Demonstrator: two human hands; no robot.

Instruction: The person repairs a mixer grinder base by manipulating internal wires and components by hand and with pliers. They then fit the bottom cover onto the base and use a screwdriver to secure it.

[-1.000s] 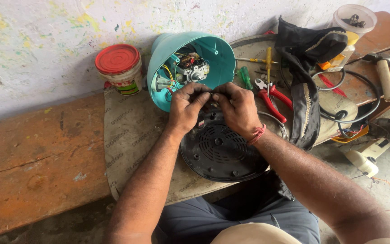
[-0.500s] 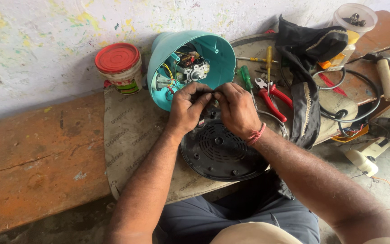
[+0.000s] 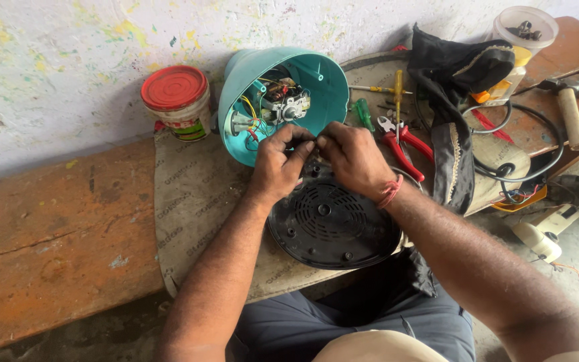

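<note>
Where the forearms come in over the grey-trousered lap, a round black base plate (image 3: 333, 224) lies flat on the near edge of a worn mat (image 3: 196, 201), vents facing up. Just past its far rim the left hand (image 3: 277, 164) and right hand (image 3: 351, 157) meet, fingertips pinched together on something small; what it is cannot be told, since the fingers hide it. A red thread circles the right wrist. Directly behind the hands a teal housing (image 3: 283, 94) lies on its side, open mouth toward the camera, showing a motor and coloured wires (image 3: 263, 110). Right of it lie red pliers (image 3: 403, 144), screwdrivers (image 3: 387, 90) and a black bag (image 3: 454, 74). A red-lidded tin (image 3: 177, 100) stands left, by the wall. Far right are a hammer (image 3: 571, 107) and a clear tub (image 3: 523, 30).
</note>
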